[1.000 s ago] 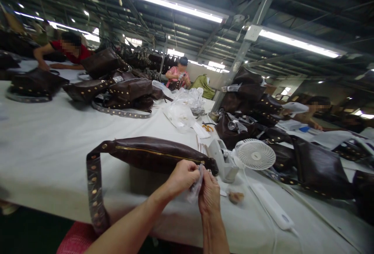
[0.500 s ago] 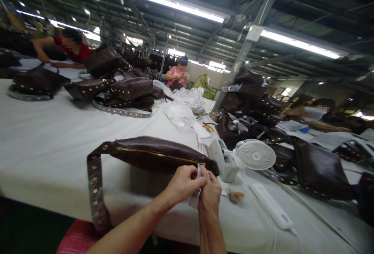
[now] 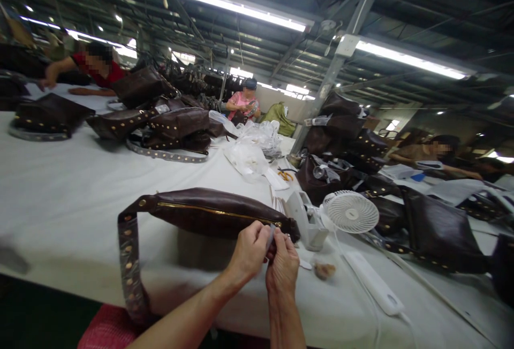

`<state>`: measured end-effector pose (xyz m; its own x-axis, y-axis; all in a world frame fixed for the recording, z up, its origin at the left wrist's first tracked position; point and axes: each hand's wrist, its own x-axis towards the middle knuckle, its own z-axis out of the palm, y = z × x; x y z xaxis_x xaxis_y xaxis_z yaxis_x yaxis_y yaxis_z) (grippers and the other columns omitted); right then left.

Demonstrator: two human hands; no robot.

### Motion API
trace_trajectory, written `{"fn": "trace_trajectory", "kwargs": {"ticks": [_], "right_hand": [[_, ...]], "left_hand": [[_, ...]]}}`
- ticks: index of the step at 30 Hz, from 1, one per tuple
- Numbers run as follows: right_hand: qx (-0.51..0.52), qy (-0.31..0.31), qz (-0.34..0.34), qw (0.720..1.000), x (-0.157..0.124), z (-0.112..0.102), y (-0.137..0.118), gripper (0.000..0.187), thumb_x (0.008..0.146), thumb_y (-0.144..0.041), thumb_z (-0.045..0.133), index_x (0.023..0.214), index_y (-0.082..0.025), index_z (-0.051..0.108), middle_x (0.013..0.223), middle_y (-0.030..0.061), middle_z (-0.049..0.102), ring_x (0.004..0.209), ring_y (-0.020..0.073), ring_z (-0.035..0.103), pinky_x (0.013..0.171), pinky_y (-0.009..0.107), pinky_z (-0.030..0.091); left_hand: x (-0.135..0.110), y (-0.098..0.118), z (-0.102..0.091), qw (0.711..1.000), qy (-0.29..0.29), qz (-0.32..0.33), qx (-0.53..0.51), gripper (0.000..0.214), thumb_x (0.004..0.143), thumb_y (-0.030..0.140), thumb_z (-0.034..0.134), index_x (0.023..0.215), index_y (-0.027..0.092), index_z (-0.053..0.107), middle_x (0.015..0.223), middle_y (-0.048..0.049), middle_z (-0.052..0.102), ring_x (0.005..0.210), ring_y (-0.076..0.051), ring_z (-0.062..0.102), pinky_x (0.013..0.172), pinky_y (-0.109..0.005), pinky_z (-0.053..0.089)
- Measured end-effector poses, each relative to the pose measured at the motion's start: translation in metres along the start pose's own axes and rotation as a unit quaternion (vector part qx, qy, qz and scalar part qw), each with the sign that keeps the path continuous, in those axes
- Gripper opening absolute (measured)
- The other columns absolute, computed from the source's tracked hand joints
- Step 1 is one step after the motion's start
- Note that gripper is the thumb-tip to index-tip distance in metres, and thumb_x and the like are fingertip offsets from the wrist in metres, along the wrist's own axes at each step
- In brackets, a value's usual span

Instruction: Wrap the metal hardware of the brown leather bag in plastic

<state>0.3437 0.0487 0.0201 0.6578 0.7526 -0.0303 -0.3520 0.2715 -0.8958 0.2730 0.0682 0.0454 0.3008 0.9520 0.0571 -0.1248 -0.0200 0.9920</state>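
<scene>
A dark brown leather bag (image 3: 212, 207) lies on the white table in front of me, its gold zipper facing me. Its studded strap (image 3: 129, 252), wrapped in clear film, hangs over the near table edge at left. By the bag's right end, my left hand (image 3: 249, 251) is closed, pinching a thin translucent strip (image 3: 271, 235) between thumb and fingers. My right hand (image 3: 283, 263) pinches the same strip from the other side, its fingertips close to the zipper's right end. Fingers cover most of the strip, and its lower part is hidden.
Right of the bag stand a white plastic holder (image 3: 307, 223) and a small white fan (image 3: 350, 212). A power strip (image 3: 373, 285) with cords lies nearer. Brown bags (image 3: 176, 127) pile up at back left, with clear plastic wrapping (image 3: 252, 148) beside them. Several co-workers sit beyond.
The pale strip hung below my fingers earlier; now only a short piece shows between my fingertips. My left hand has risen slightly and my right hand has shifted a little left.
</scene>
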Motion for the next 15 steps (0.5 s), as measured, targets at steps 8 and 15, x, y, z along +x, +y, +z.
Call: {"fn": "trace_trajectory", "kwargs": {"ticks": [8, 15], "right_hand": [[-0.1, -0.003, -0.095, 0.991, 0.007, -0.012, -0.001, 0.037, 0.068, -0.05, 0.077, 0.076, -0.016, 0.063, 0.065, -0.0013, 0.064, 0.058, 0.0128, 0.057, 0.055, 0.023, 0.047], [-0.239, -0.034, -0.182, 0.953, 0.005, -0.02, -0.016, 0.045, 0.074, -0.049, 0.071, 0.105, -0.018, 0.065, 0.084, 0.0047, 0.072, 0.072, 0.0188, 0.068, 0.069, 0.03, 0.054]], "left_hand": [[0.001, 0.0, -0.003, 0.999, -0.026, -0.011, -0.026, 0.019, 0.075, 0.034, 0.057, 0.072, 0.021, 0.043, 0.049, 0.0061, 0.051, 0.036, -0.009, 0.047, 0.034, -0.018, 0.04], [0.004, -0.001, -0.002, 0.998, -0.028, -0.013, -0.058, 0.021, 0.073, 0.036, 0.058, 0.073, 0.02, 0.045, 0.055, 0.005, 0.054, 0.037, -0.008, 0.048, 0.032, -0.018, 0.041]]}}
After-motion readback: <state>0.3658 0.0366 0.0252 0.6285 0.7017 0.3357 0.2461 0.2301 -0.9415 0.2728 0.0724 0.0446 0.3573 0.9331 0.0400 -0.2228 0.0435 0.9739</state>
